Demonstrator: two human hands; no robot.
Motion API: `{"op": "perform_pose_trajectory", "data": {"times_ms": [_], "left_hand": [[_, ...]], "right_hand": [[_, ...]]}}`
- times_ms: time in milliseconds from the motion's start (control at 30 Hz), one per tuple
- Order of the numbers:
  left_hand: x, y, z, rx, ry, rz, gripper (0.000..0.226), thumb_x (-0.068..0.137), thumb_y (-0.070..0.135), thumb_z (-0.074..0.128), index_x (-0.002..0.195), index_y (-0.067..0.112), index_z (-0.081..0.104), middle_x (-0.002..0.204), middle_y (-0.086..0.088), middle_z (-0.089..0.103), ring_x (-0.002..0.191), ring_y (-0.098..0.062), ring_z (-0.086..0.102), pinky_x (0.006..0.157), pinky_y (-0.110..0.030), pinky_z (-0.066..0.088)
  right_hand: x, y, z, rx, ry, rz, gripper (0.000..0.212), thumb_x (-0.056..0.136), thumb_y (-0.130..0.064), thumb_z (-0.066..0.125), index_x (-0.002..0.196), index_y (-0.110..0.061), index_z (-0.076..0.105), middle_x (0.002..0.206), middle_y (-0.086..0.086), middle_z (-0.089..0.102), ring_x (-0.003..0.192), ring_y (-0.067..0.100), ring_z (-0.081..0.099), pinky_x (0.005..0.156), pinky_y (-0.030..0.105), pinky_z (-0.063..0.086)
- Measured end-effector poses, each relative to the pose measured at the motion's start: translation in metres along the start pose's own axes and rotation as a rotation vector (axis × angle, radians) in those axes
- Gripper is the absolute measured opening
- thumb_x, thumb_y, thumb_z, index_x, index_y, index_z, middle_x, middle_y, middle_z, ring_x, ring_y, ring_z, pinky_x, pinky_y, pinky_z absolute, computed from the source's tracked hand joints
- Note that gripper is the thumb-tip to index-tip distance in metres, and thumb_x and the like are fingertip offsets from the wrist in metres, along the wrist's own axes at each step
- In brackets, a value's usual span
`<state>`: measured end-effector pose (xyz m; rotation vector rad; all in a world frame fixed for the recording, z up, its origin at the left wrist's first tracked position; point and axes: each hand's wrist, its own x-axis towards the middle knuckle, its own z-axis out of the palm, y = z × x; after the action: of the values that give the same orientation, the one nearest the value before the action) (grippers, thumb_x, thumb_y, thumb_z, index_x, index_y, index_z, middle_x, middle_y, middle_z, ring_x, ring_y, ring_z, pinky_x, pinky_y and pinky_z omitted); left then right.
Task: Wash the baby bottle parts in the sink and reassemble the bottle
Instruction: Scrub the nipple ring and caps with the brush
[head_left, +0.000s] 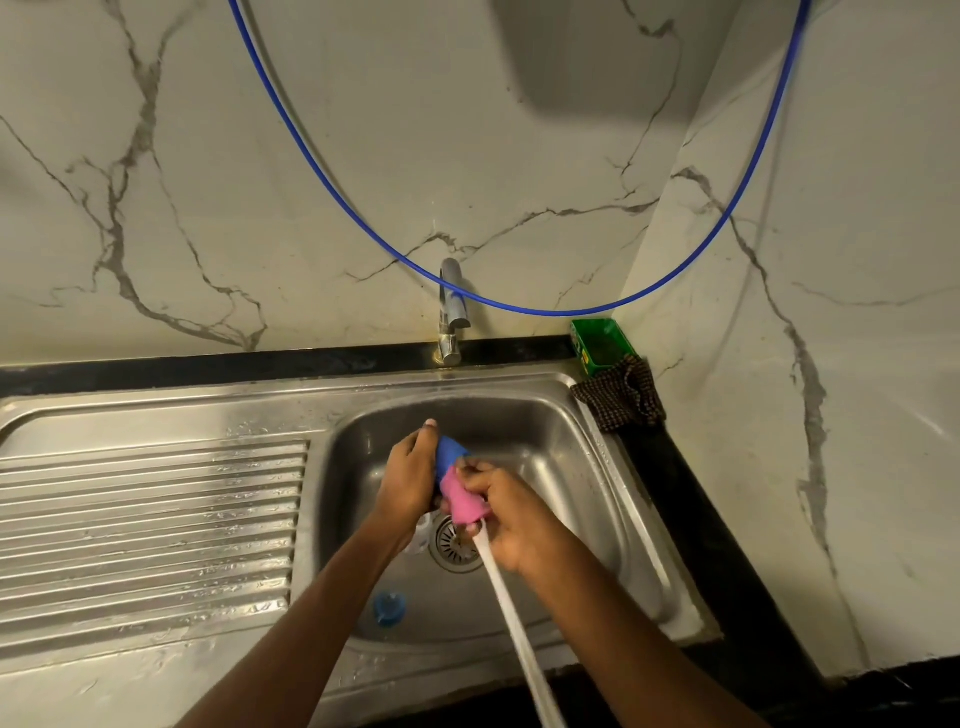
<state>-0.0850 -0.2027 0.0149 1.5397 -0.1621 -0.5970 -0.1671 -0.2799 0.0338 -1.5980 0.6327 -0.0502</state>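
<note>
Over the sink basin (566, 447), my left hand (408, 480) is closed around a blue bottle part (448, 454). My right hand (506, 512) pinches the pink sponge head (462, 500) of a bottle brush, which is pressed against the blue part. The brush's long white handle (519, 634) runs down toward the bottom edge of the view. A second blue bottle part (388, 608) lies on the basin floor near my left forearm. A clear part (423, 531) lies beside the drain (457, 545), half hidden under my left wrist.
The chrome tap (451, 312) stands behind the basin, with no water running. A ribbed draining board (150, 525) lies to the left. A green box (600, 344) and a checked cloth (623, 397) sit at the back right corner. A blue hose (540, 312) hangs along the marble wall.
</note>
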Motion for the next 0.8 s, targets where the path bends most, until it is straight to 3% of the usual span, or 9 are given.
{"op": "perform_pose_trajectory", "data": {"times_ms": [67,133,267,300,467,533,600,733,800], "left_hand": [[-0.001,0.004,0.000,-0.014,-0.024,-0.011,0.040,0.104,0.036,0.034,0.088,0.006,0.055,0.058,-0.007,0.046,0.045,-0.015,0.041,0.041,-0.024,0.032],[-0.003,0.005,0.002,-0.042,-0.039,-0.009,0.040,0.104,0.036,0.034,0.090,0.005,0.056,0.057,-0.006,0.044,0.044,-0.014,0.038,0.040,-0.024,0.029],[-0.005,0.000,-0.003,-0.045,-0.010,0.007,0.048,0.102,0.043,0.036,0.091,0.002,0.059,0.058,-0.010,0.048,0.042,-0.015,0.041,0.038,-0.022,0.032],[-0.006,0.000,-0.005,-0.020,-0.020,0.011,0.051,0.100,0.048,0.038,0.096,0.002,0.060,0.061,-0.011,0.051,0.044,-0.016,0.044,0.038,-0.022,0.035],[-0.012,-0.003,-0.017,-0.051,0.028,-0.131,0.061,0.079,0.070,0.048,0.112,0.018,0.053,0.105,-0.013,0.063,0.090,-0.025,0.064,0.071,-0.035,0.052],[-0.014,-0.003,-0.015,-0.166,0.020,-0.235,0.062,0.079,0.066,0.054,0.117,0.017,0.052,0.111,-0.014,0.061,0.095,-0.027,0.063,0.072,-0.037,0.053],[-0.017,0.002,-0.010,-0.308,0.008,-0.280,0.057,0.086,0.057,0.056,0.119,0.011,0.055,0.110,-0.015,0.062,0.088,-0.024,0.064,0.066,-0.034,0.055],[-0.028,0.015,0.012,-0.497,-0.028,-0.295,0.042,0.098,0.045,0.046,0.106,0.008,0.065,0.094,-0.014,0.072,0.091,-0.025,0.066,0.091,-0.041,0.051],[-0.033,0.017,0.024,-0.505,0.028,-0.278,0.035,0.100,0.038,0.045,0.098,0.009,0.065,0.083,-0.011,0.072,0.087,-0.024,0.065,0.088,-0.040,0.050]], "right_hand": [[0.000,0.010,-0.001,-0.613,0.216,-0.428,0.018,0.082,-0.008,0.053,0.083,-0.019,0.066,0.076,-0.005,0.063,0.064,0.012,0.056,0.050,0.021,0.037],[0.005,0.015,-0.003,-0.818,0.279,-0.522,0.020,0.075,-0.007,0.051,0.075,-0.021,0.066,0.073,-0.007,0.063,0.067,0.014,0.052,0.055,0.025,0.037],[0.001,-0.007,-0.014,0.008,-0.077,-0.044,0.010,0.085,-0.014,0.067,0.087,-0.024,0.071,0.088,0.000,0.069,0.068,0.012,0.062,0.044,0.018,0.040],[0.000,-0.008,-0.019,0.065,-0.114,-0.030,0.011,0.086,-0.016,0.067,0.094,-0.022,0.071,0.091,0.000,0.069,0.070,0.012,0.063,0.042,0.016,0.040],[-0.011,0.006,-0.036,0.017,0.113,-0.228,0.020,0.083,-0.026,0.071,0.103,-0.031,0.069,0.094,-0.008,0.072,0.088,0.015,0.069,0.057,0.015,0.050],[-0.011,0.005,-0.037,0.047,0.206,-0.272,0.018,0.085,-0.032,0.068,0.101,-0.038,0.065,0.092,-0.013,0.068,0.083,0.008,0.068,0.056,0.020,0.052],[-0.009,0.001,-0.028,-0.057,0.258,-0.325,0.018,0.090,-0.034,0.061,0.108,-0.033,0.062,0.097,-0.007,0.059,0.075,0.007,0.063,0.053,0.016,0.051],[0.008,0.005,-0.007,-0.482,0.283,-0.522,0.033,0.098,-0.032,0.045,0.129,-0.023,0.051,0.108,-0.004,0.036,0.086,0.007,0.051,0.064,0.002,0.039],[0.016,0.003,-0.006,-0.536,0.294,-0.519,0.033,0.099,-0.031,0.041,0.131,-0.025,0.048,0.105,-0.005,0.033,0.086,0.010,0.051,0.062,0.004,0.037]]}}
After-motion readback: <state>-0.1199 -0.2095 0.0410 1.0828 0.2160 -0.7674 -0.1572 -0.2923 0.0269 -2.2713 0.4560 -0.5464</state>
